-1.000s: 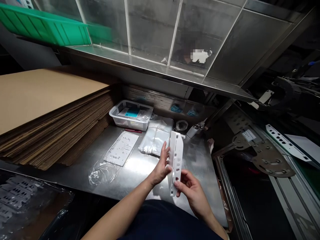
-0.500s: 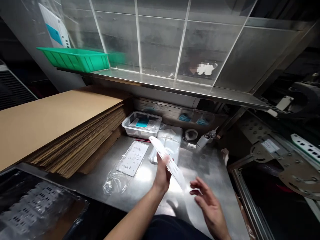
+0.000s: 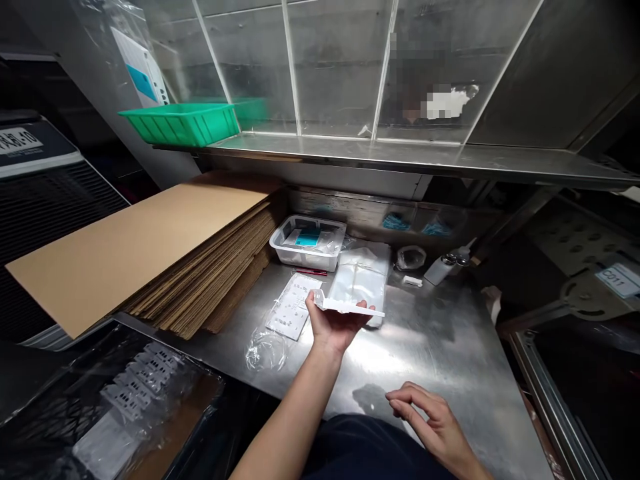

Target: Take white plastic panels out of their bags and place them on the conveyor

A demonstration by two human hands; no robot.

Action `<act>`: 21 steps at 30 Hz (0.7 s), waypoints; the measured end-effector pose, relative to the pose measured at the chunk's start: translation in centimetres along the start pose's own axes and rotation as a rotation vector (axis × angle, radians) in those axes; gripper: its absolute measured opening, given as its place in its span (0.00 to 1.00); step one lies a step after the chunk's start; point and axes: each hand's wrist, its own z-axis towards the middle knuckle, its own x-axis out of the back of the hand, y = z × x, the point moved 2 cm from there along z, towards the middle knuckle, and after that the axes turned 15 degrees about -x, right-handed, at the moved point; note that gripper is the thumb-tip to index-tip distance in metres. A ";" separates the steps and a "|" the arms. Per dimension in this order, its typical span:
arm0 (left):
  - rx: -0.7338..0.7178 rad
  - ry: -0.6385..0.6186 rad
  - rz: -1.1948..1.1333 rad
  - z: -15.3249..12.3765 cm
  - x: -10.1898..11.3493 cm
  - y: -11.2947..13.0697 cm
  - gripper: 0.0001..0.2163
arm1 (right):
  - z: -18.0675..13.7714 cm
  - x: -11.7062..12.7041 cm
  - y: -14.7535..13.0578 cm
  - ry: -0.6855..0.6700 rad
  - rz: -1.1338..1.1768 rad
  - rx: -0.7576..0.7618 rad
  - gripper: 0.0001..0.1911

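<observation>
My left hand [image 3: 336, 327] is closed around a thin white plastic panel [image 3: 355, 309], gripping it from below. The panel lies nearly level, seen almost edge-on, so its faces are hidden. Lower right, over the metal table, my right hand [image 3: 433, 423] has its fingers curled and thumb tip drawn to the index fingertip; nothing shows between them. Just beyond the panel lies a banded stack of clear plastic bags [image 3: 361, 270]. Left of it is a white printed sheet [image 3: 293, 307] with small marks, and a crumpled clear bag [image 3: 266, 350] sits nearer me.
Stacked cardboard sheets [image 3: 150, 233] fill the left side. A clear bin [image 3: 310, 260] holds bagged items, with a red pen [image 3: 311, 271] before it. A white bottle [image 3: 440, 272] stands back right. On the shelf sits a green tray [image 3: 185, 127]; white parts [image 3: 140, 383] lie lower left.
My left hand has turned the panel from a steep slant to nearly level. My right hand has drawn its fingers together and is farther from the panel. The view has shifted left.
</observation>
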 end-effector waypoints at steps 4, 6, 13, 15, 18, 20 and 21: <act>-0.019 0.003 -0.016 0.0 0.0 0.4 0.33 | 0.5 0.1 0.0 -0.055 -0.073 -0.023 0.10; -0.030 -0.003 -0.032 -0.1 0.0 0.7 0.33 | 0.7 -0.2 -0.1 -0.080 -0.112 -0.030 0.11; -0.058 0.017 -0.057 -0.1 0.8 2.2 0.31 | 1.7 -1.3 1.0 -0.094 -0.190 -0.117 0.19; -0.088 0.039 0.003 0.0 1.2 2.9 0.28 | 3.1 -1.0 1.6 -0.046 -0.299 -0.090 0.23; -0.177 0.044 0.182 -0.4 2.4 3.7 0.21 | 6.7 -0.1 2.2 0.102 -0.693 0.014 0.19; -0.184 0.061 0.315 -1.6 3.9 3.5 0.19 | 9.8 0.0 2.3 0.157 -0.901 0.077 0.12; -0.152 0.078 0.373 -2.4 4.8 3.1 0.20 | 11.4 -0.2 2.4 0.154 -0.958 0.090 0.12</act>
